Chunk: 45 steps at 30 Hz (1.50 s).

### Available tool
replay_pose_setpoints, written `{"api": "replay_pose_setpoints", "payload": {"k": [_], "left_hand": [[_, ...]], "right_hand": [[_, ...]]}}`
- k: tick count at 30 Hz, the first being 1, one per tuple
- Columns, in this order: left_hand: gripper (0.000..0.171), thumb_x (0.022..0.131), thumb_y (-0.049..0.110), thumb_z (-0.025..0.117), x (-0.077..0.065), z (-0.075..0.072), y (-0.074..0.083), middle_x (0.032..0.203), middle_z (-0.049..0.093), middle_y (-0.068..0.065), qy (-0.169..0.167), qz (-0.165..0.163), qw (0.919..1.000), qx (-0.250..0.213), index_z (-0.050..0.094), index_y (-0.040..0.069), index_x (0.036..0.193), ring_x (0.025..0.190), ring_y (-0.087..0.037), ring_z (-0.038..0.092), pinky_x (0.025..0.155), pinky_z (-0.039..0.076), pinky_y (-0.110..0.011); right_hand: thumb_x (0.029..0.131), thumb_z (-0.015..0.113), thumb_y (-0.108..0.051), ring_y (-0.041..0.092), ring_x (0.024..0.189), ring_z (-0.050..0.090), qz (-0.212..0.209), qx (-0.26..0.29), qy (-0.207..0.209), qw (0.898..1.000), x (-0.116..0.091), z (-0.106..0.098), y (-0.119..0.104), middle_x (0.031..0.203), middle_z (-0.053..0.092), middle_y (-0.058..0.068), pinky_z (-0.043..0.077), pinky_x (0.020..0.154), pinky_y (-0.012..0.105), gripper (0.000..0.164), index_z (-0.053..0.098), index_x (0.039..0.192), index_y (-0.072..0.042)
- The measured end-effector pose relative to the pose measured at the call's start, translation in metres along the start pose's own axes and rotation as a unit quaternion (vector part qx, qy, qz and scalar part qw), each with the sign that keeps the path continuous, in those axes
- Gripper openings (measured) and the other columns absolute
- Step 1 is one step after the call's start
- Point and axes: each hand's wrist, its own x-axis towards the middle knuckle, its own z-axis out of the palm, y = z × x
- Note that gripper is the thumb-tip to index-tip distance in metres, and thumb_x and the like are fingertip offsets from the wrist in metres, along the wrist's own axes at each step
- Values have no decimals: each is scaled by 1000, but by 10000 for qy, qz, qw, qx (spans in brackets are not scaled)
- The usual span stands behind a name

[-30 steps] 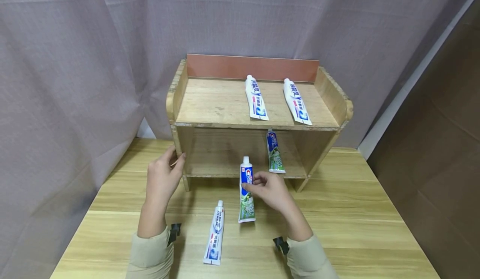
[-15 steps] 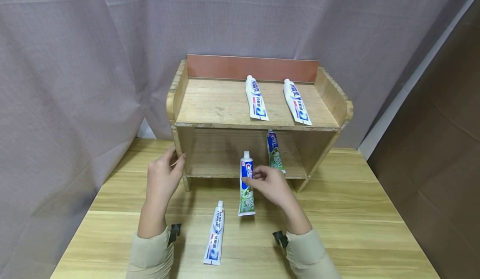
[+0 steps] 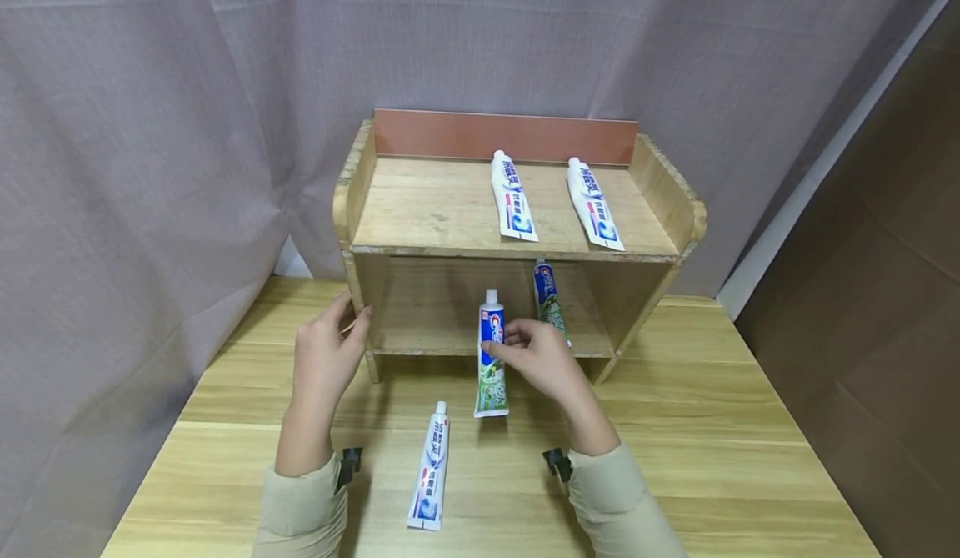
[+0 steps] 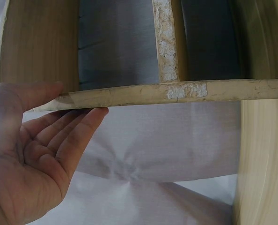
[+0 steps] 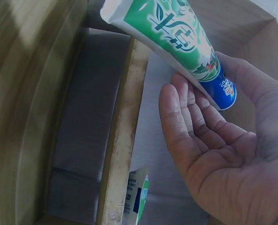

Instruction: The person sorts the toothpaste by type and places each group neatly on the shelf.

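Observation:
My right hand [image 3: 542, 359] pinches a blue and green toothpaste tube [image 3: 491, 374] between thumb and fingers, cap pointing up and away, in front of the lower shelf opening. The right wrist view shows the same toothpaste tube [image 5: 181, 37] between thumb and fingertips. At the left side panel of the small wooden shelf [image 3: 442, 245], my left hand [image 3: 330, 349] grips the front edge, thumb on one face and fingers on the other, as the left wrist view shows. A second green and blue tube [image 3: 550, 295] lies on the lower shelf, partly hidden by my right hand.
Two white toothpaste tubes [image 3: 513, 197] [image 3: 594, 203] lie on the top shelf, centre and right. Another white tube [image 3: 431, 466] lies on the wooden table [image 3: 697, 424] between my forearms. Grey curtain [image 3: 465, 32] hangs behind the shelf.
My right hand has moved forward with the blue and green toothpaste tube, towards the lower shelf. My left hand has stayed on the side panel.

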Motion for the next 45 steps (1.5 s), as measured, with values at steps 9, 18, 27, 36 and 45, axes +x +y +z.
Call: {"api": "replay_pose_setpoints", "payload": {"k": [9, 18, 27, 36, 45], "left_hand": [[31, 98, 15, 66, 0, 0, 0, 114, 71, -22, -11, 8, 10000, 42, 67, 0, 125, 103, -34, 71, 81, 63, -33], [32, 99, 17, 66, 0, 0, 0, 115, 71, -22, -41, 15, 10000, 68, 66, 1, 127, 103, -35, 71, 81, 63, -35], [32, 99, 17, 65, 0, -1, 1, 114, 71, -21, -66, 7, 9999, 107, 66, 2, 127, 103, -34, 71, 80, 63, -35], [33, 99, 18, 65, 0, -1, 0, 115, 71, -21, -88, -14, 9999, 84, 66, 2, 128, 104, -35, 71, 81, 63, -35], [31, 99, 16, 65, 0, 0, -1, 113, 72, -21, -65, 29, 10000, 57, 66, 1, 126, 103, -34, 71, 81, 63, -35]], "right_hand": [[83, 83, -37, 18, 76, 65, -60, -96, 67, 9999, 6, -2, -4, 85, 70, 4, 60, 66, 30, 40, 72, 101, -3], [83, 82, -37, 18, 69, 64, -199, -176, 102, 9996, 16, -4, -6, 80, 69, 4, 59, 61, 30, 37, 72, 96, -4], [84, 81, -37, 19, 65, 63, -263, -134, 130, 9995, 23, -8, -6, 77, 69, 4, 57, 54, 32, 34, 73, 92, -5], [85, 79, -39, 20, 69, 64, -269, -260, 186, 9991, 31, -12, -8, 81, 70, 5, 58, 57, 32, 37, 73, 98, -5], [85, 78, -42, 22, 73, 63, -202, -418, 149, 9988, 38, -16, -9, 87, 70, 5, 57, 62, 33, 40, 72, 102, -7]]}}
